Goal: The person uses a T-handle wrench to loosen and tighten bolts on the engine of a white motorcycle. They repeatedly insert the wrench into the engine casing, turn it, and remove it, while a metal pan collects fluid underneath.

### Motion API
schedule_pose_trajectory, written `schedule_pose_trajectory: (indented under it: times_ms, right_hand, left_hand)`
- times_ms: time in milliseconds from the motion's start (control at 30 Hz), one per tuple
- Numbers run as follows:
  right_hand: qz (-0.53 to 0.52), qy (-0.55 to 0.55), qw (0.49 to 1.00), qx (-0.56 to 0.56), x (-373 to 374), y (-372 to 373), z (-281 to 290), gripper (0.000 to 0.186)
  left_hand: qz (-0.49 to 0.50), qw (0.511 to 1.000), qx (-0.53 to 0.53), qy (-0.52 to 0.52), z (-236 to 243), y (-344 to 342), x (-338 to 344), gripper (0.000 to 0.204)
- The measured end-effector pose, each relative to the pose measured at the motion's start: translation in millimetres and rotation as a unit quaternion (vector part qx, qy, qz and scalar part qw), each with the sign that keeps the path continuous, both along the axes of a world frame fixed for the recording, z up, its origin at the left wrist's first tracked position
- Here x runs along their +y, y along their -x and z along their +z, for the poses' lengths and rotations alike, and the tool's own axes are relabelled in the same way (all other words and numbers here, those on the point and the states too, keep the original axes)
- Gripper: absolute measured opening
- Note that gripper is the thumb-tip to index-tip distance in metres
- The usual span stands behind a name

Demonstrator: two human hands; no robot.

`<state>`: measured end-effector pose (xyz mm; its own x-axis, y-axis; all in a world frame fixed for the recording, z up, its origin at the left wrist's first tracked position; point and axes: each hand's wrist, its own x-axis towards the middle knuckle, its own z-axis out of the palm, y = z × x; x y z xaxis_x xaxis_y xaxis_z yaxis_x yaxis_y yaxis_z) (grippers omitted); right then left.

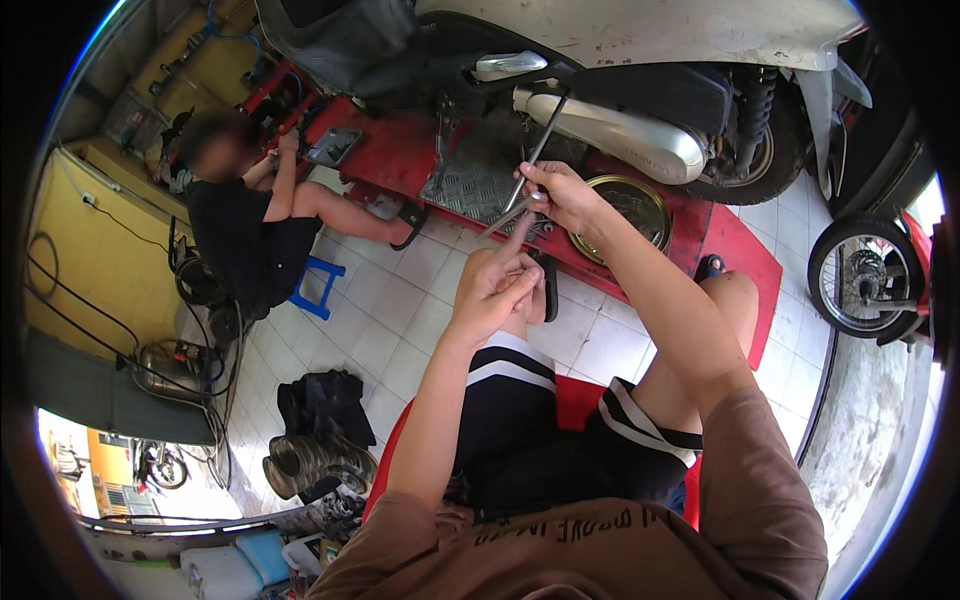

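Note:
My right hand [566, 203] is closed around a long, thin metal rod-shaped tool [546, 137], which slants up toward the scooter's silver side cover. A shorter metal bar with a rounded end [511, 216] also shows at those fingers; whether the two are joined, I cannot tell. Just below and to the left is my left hand [497, 290], its index finger stretched up toward the shorter bar. Its thumb and other fingers are curled together, and what they hold, if anything, is hidden. Beyond both hands stands the scooter [620, 125] on a red lift platform [725, 265].
A round metal pan [655, 215] sits on the platform near loose tools [543, 232]. At the left, another person [250, 205] sits on a blue stool [318, 287]. A detached-looking wheel [862, 275] stands at the right. Dark bundled items [320, 435] lie on the tiles.

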<state>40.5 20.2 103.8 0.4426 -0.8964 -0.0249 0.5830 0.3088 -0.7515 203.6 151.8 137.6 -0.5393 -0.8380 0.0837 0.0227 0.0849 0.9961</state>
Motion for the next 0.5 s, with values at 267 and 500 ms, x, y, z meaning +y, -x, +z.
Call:
schedule_pose_trajectory:
  times_ms: [267,500]
  right_hand:
    - [0.001,0.000,1.000,0.000,-1,-2,-4,0.019]
    - [-0.016,-0.008,1.000,-0.008,0,1,-1,0.019]
  left_hand:
    - [0.079,0.971,-0.074,-0.211,-24,0,-10,0.065]
    - [0.217,0.964,0.042,-0.150,-5,-2,-10,0.069]
